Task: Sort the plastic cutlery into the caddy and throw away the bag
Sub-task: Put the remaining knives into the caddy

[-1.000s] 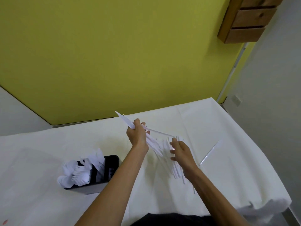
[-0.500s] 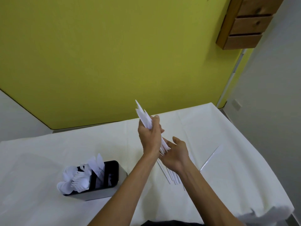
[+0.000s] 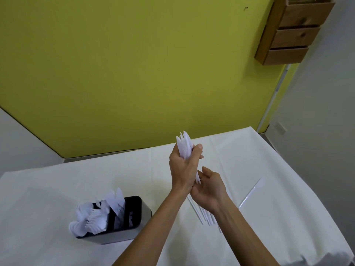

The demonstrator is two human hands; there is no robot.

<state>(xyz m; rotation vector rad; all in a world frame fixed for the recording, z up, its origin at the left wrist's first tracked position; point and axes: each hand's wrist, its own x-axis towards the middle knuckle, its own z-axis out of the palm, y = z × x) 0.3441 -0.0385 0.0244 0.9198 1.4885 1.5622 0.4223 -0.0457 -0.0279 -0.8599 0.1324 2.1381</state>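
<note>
**A:** Where do your knives (image 3: 184, 145) sit right now?

**B:** You hold a bundle of white plastic knives upright in your left hand (image 3: 184, 168), blades pointing up, well above and to the right of the caddy (image 3: 132, 230). Your left fingers (image 3: 197, 148) are wrapped tight around the middle of the bundle.

**A:** And your other hand?

**B:** Your right hand (image 3: 208, 190) is cupped just under the left one, palm up, touching the handle ends. Its fingers are loosely curled, not pinching anything that I can make out.

**A:** What lies below them?

**B:** A few more white handles (image 3: 204, 215) stick out beneath your right wrist; I cannot tell whether they hang from the bundle or lie on the counter (image 3: 269, 227). Further right of the caddy, beyond your hands, one clear plastic piece (image 3: 251, 192) lies alone on the white cover, well apart from everything.

**A:** And the caddy itself?

**B:** It is black inside with a metal wall, standing on the counter left of your forearms. White forks (image 3: 96, 220) and spoons (image 3: 80, 221) fill its left compartments, a few knife blades (image 3: 118, 200) stand in the next one, and the rightmost looks dark.
</note>
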